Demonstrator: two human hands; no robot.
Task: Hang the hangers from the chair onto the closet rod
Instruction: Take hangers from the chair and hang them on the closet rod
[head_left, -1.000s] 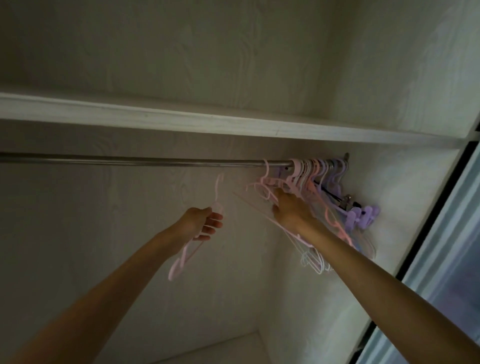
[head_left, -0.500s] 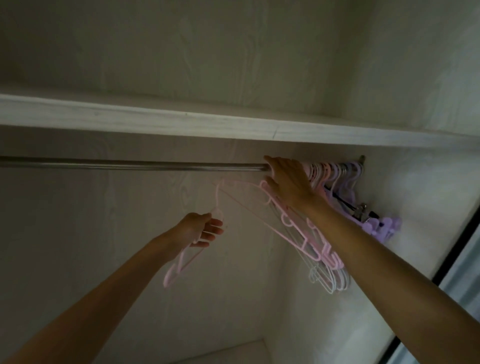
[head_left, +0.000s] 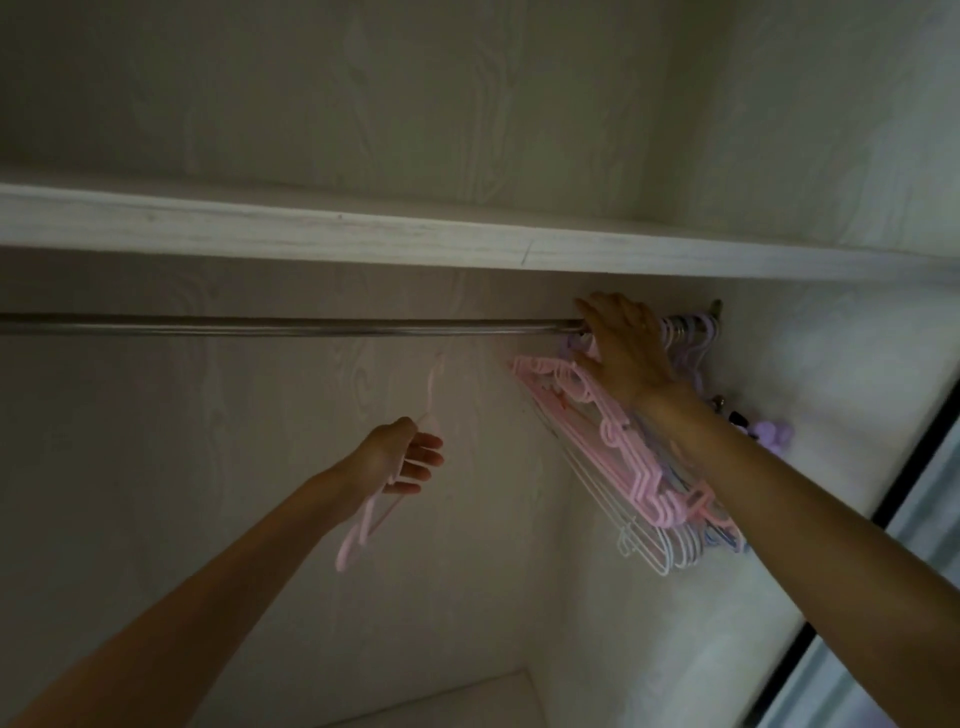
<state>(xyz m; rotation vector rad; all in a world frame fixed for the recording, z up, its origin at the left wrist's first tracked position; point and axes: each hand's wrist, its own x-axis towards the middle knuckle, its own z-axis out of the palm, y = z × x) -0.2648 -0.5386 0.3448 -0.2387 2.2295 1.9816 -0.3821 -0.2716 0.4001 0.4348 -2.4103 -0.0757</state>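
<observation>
Closet walls (head_left: 467, 104) are boxing the work in on three sides, with the shelf (head_left: 311, 234) running just above the rod (head_left: 260, 327) and leaving only a thin gap for hooks to pass over. Most of the rod is lying bare to the left, so open room is plentiful there; the right end is crowding up against the side wall. The bunch (head_left: 649, 467) of pink and white hangers is hanging at that right end, fanned out and tilting down toward the person. The right hand (head_left: 623, 348) is resting on the rod at the bunch's hooks, fingers draped over them; whether this grip is pinching a hook or only pressing, I cannot tell. The left hand (head_left: 400, 457) is waiting lower and well apart from the rod, its grip curling loosely around one pink hanger (head_left: 363, 519), whose hook is pointing up.

The step in hand looks like seating the bunch. Next, probably, the single hanger is going up: its hook needs lifting through the gap under the shelf and over the bare rod beside the bunch.
</observation>
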